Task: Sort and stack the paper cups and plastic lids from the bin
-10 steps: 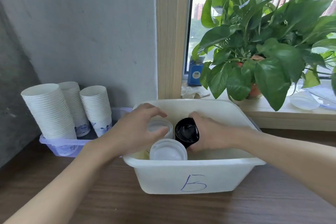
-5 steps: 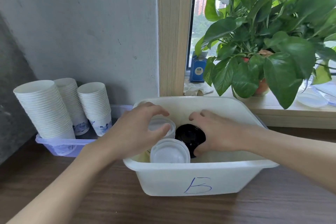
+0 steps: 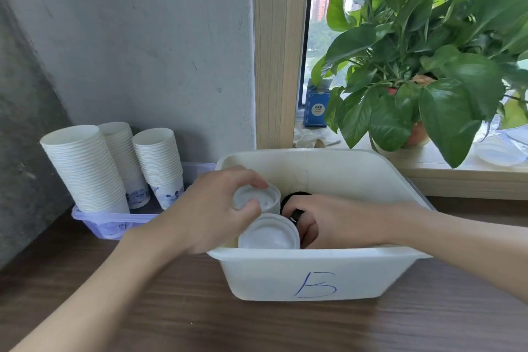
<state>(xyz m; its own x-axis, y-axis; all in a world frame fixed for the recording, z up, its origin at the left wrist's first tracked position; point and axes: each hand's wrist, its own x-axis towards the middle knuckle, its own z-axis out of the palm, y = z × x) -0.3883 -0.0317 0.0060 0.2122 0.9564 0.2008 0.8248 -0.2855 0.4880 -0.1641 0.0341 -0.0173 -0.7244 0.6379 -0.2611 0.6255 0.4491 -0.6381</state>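
Note:
A white bin (image 3: 314,274) marked "B" stands on the wooden table. Inside it are two stacks of clear plastic lids and a stack of black lids (image 3: 294,198). My left hand (image 3: 211,208) grips the farther clear lid stack (image 3: 263,200) between thumb and fingers. The nearer clear lid stack (image 3: 268,233) sits by the bin's front wall. My right hand (image 3: 328,220) reaches down into the bin with its fingers curled round the black lids, which it mostly hides.
Three stacks of white paper cups (image 3: 85,168) stand in a clear tray (image 3: 108,223) at the left by the wall. A leafy potted plant (image 3: 423,66) and a blue box (image 3: 315,106) are on the windowsill behind the bin. Clear lids (image 3: 500,153) lie at far right.
My right hand has sunk deeper into the bin and closed round the black lids, hiding most of them. My left hand keeps its hold on the farther clear stack.

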